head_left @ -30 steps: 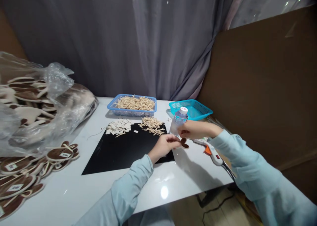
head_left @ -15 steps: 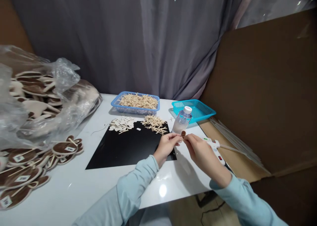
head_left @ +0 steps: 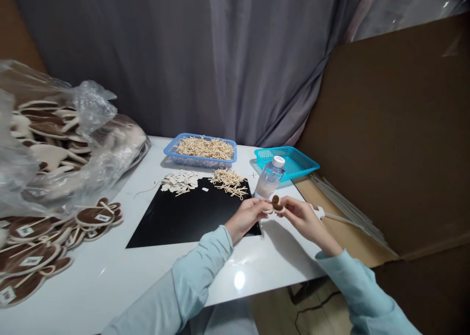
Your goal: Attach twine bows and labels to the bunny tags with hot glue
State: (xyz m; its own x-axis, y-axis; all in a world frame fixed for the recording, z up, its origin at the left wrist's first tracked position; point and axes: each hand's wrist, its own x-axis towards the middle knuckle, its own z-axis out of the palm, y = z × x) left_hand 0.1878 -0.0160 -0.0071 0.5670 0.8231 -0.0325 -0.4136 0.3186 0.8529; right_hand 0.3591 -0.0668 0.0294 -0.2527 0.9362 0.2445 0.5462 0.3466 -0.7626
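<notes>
Over the right edge of the black mat (head_left: 187, 220), both hands meet at a small brown plush piece (head_left: 277, 206) with pale edges and rounded lobes. My left hand (head_left: 247, 216) pinches its left side between thumb and fingers. On the other side, my right hand (head_left: 301, 218) has its fingertips closed on the piece, which is partly hidden by the fingers. Just behind the hands stands a clear bottle (head_left: 270, 179) with a white cap. A heap of cream cord bows (head_left: 229, 182) and a pile of small white labels (head_left: 179, 182) lie along the mat's far edge.
A blue basket (head_left: 200, 162) full of cord bows stands at the back, with a turquoise basket (head_left: 299, 171) to its right. Brown plush pieces (head_left: 35, 247) with labels and bows lie at left, before a plastic bag (head_left: 93, 163) of more. Cardboard (head_left: 396, 144) walls the right.
My right hand has turned and moved slightly right, its fingers lower on the piece. More of the brown piece now shows between the hands. The view has shifted slightly.
</notes>
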